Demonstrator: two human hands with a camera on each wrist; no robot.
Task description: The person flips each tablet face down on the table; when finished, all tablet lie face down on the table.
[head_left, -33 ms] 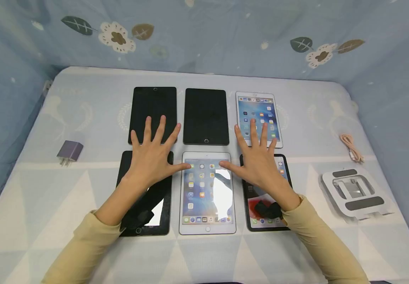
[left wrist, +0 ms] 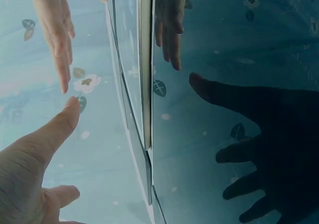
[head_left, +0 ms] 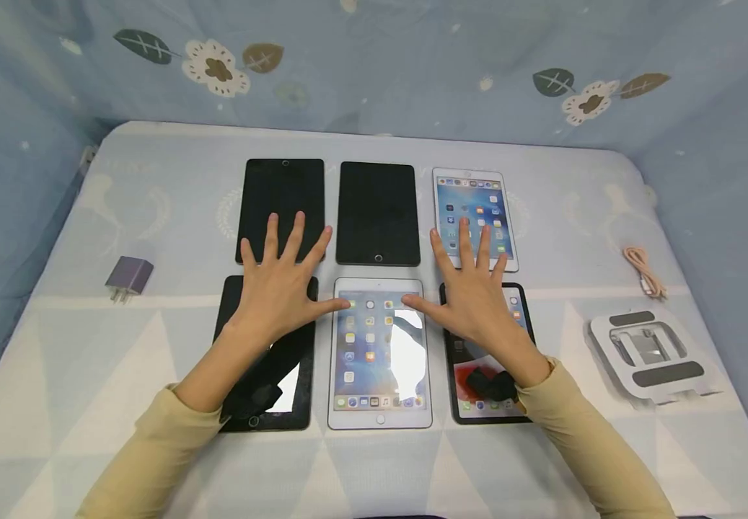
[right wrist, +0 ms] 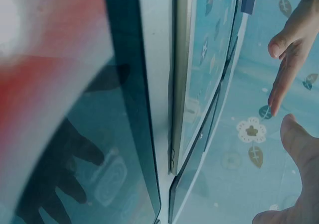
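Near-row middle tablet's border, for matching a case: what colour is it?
Its border is white, clearest in head view.

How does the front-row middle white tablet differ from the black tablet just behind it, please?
The white tablet has a white border, while the black tablet has a black one. The white tablet's screen is lit with app icons; the black tablet's is dark. In the head view, thumbs of the left hand and right hand overlap the white tablet, but neither overlaps the black tablet. Both lie face-up.
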